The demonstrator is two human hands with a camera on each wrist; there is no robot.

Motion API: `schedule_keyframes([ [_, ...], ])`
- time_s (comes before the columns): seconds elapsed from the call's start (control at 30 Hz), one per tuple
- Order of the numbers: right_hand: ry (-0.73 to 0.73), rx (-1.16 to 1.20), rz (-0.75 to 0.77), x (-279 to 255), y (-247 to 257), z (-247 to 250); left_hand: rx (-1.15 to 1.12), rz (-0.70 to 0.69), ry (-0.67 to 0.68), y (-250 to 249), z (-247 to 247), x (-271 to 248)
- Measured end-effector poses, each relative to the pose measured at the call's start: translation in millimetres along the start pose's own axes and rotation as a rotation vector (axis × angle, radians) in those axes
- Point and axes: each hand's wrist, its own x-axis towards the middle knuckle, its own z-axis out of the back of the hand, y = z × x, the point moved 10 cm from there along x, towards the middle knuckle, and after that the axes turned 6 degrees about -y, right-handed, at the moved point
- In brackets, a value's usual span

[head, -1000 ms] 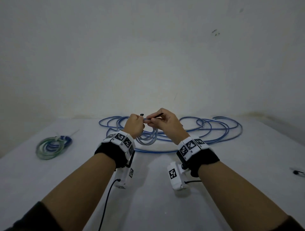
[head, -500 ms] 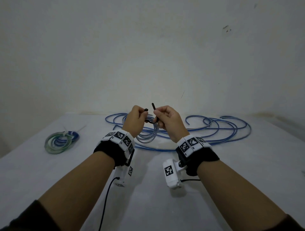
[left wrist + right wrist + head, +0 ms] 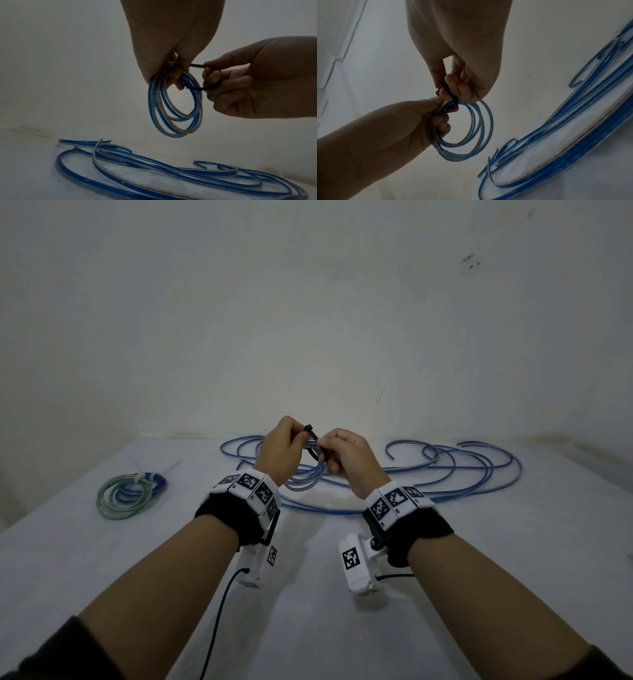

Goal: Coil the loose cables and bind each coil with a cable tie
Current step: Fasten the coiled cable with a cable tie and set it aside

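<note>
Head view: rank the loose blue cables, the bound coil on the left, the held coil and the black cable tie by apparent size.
1. Loose blue cables
2. Bound coil
3. Held coil, partly hidden by hands, nearer the camera, so unsure against 2
4. Black cable tie

Mid-frame, the left hand (image 3: 399,125) grips the blue coil (image 3: 467,129); the right hand (image 3: 464,75) pinches the black cable tie (image 3: 452,96) looped round it.

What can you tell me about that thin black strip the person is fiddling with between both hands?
It is a black cable tie, a thin, flexible plastic-looking strap bent into a loop around the strands of the small blue and clear coil, held above the table. The right hand pinches the strap; the left hand grips the coil, and the tie's blocky head shows at its fingertips. Whether it is locked cannot be seen.
</note>
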Motion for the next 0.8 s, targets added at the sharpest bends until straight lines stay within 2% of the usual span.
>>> schedule_keyframes([
  [0.4, 0.0, 0.018, -0.012, -1.7, -1.8, 4.9, 0.068, -0.046, 0.032, -6.8, -3.3, -4.6],
  [0.63, -0.002, 0.007, 0.026, -2.0, -0.3, 7.6, 0.162, -0.232, 0.138, -24.6, -15.1, -12.3],
  [0.8, -0.002, -0.026, 0.054, -3.5, -2.3, 12.8, 0.18, -0.249, 0.172, -25.4, -18.3, -14.8],
])
